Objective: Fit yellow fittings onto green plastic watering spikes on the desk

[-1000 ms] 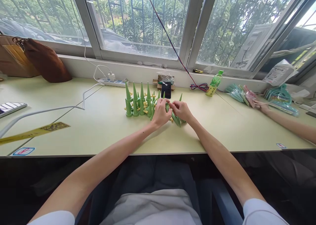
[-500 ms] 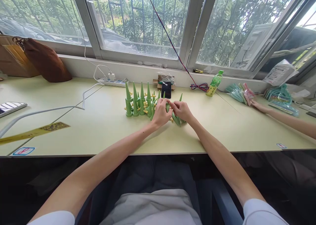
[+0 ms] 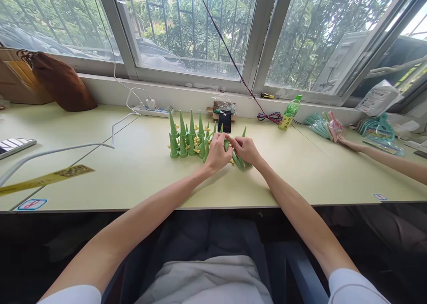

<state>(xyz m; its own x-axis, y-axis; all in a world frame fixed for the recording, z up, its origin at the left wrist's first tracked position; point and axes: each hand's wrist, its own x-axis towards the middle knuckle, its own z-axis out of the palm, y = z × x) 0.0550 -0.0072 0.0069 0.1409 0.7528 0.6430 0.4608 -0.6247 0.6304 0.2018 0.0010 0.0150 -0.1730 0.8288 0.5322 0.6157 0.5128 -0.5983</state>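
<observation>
Big barred windows (image 3: 187,33) with trees behind them run across the back of the room, and below is a long pale yellow-green table (image 3: 133,179). A brown drawstring bag (image 3: 63,84) sits near the table's far left corner, a green-capped bottle (image 3: 289,114) by the far edge right of the middle. Toward the right end, another person's hand (image 3: 343,139) is on some pink bagged stuff (image 3: 335,127).

Around mid-table, between the near and far edges, there's a bunch of slim green cones (image 3: 174,146), matte-looking, with round collared bases and small yellow bits (image 3: 196,127) among them. Most stand upright, tips up, long axis vertical; a few by the right hand (image 3: 246,148) lie slanted, ends toward the near edge.

Left hand (image 3: 218,152) and right are almost touching, each grip pinched nearly closed on a little green piece (image 3: 226,144) between them. Fingers cover most of it, so can't tell which way it points.
</observation>
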